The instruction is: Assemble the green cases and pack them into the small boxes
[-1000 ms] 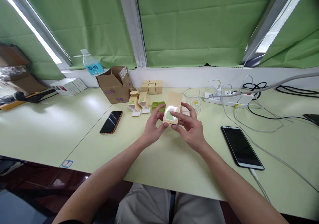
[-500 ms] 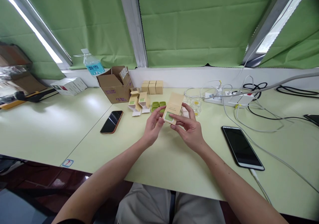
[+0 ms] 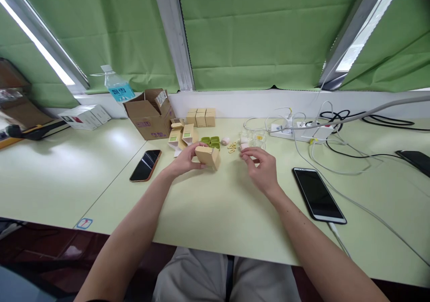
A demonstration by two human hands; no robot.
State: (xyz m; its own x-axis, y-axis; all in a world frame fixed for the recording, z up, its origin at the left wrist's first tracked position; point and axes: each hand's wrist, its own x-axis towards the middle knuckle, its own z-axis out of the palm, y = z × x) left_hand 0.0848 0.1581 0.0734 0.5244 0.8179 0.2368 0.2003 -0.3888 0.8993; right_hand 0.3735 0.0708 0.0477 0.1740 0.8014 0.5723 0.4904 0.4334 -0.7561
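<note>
My left hand (image 3: pixel 186 162) is closed around a small kraft cardboard box (image 3: pixel 208 157), tilted just above the table. My right hand (image 3: pixel 262 167) has thumb and fingers drawn together at the small pale pink pieces (image 3: pixel 244 145); whether one is gripped is hidden. Between the hands lie small yellow pieces (image 3: pixel 231 147) and a roundish pale pink piece (image 3: pixel 225 141). Several green square cups (image 3: pixel 211 141) stand behind the held box. Two open kraft boxes (image 3: pixel 181 135) with green labels are left of them. Clear containers (image 3: pixel 258 137) sit beyond my right hand.
Closed kraft boxes (image 3: pixel 200 117) line the wall beside an open carton (image 3: pixel 149 116) and a water bottle (image 3: pixel 117 84). One phone (image 3: pixel 145 165) lies left; another phone (image 3: pixel 319 194), cabled, lies right. A power strip (image 3: pixel 302 131) and loose cables cover the back right.
The box, held in both hands with its flap raised, has moved left in my left hand and turned. My right hand has let go of it and moved to the pale pink pieces.
</note>
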